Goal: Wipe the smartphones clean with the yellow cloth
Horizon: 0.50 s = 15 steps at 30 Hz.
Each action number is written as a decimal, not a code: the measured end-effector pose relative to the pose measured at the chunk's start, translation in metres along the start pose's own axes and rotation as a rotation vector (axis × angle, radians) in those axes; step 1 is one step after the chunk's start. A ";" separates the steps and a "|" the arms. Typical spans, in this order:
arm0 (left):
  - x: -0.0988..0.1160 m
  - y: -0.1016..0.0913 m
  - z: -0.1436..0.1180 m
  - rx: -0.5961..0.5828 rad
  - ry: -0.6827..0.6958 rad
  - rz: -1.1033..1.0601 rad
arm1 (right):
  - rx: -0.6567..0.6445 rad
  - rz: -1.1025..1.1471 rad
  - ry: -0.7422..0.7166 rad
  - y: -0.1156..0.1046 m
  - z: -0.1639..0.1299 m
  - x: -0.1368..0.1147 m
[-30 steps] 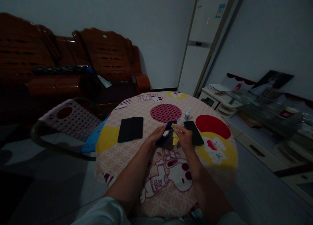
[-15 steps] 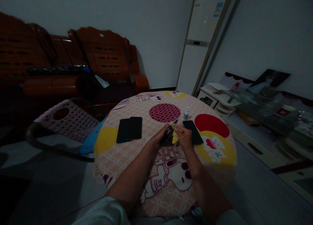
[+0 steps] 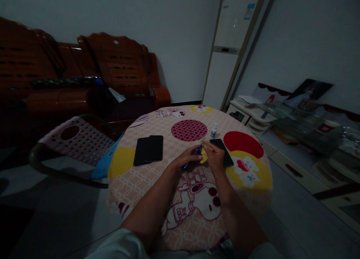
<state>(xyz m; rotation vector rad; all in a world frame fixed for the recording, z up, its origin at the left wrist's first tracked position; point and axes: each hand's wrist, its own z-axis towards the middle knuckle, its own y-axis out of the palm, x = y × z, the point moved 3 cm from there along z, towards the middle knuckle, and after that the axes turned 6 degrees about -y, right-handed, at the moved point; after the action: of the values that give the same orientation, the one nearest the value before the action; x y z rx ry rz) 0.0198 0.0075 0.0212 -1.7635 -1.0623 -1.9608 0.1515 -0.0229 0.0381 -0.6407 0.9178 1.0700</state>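
Note:
Over the round table, my left hand [image 3: 186, 157] grips a slim dark-blue object [image 3: 194, 155]. It is tilted and seen nearly edge-on, with the look of a phone, though its faces are hidden. My right hand [image 3: 215, 155] pinches a yellow cloth [image 3: 204, 155] against the object's upper end, and the cloth's lower part hangs beneath the fingers. Partly behind my right hand lies a dark phone-like slab [image 3: 228, 160]. A small white bottle [image 3: 214, 130] with a blue label stands upright just beyond it.
Two dark flat devices [image 3: 155, 148] lie overlapping on the left of the patterned tablecloth [image 3: 163, 184]. A woven chair [image 3: 81, 139] stands at the table's left, wooden seating [image 3: 120, 67] behind it. A glass-topped cabinet [image 3: 298, 116] is on the right.
Both hands have shifted slightly to the right. The blue object leans over more, my left thumb now lies across it, and the yellow cloth has moved right along with my right hand.

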 end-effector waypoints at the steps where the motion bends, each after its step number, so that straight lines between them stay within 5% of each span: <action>1: 0.001 -0.001 0.001 -0.001 0.016 0.027 | 0.014 0.001 -0.001 -0.002 0.001 0.000; 15: 0.009 -0.009 -0.003 -0.040 0.067 0.145 | 0.037 0.042 0.084 -0.015 0.009 0.026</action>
<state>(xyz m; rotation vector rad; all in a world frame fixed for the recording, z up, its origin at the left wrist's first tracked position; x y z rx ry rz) 0.0099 0.0140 0.0272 -1.7309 -0.8543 -1.9502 0.1729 -0.0095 0.0204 -0.6418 1.0251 1.0672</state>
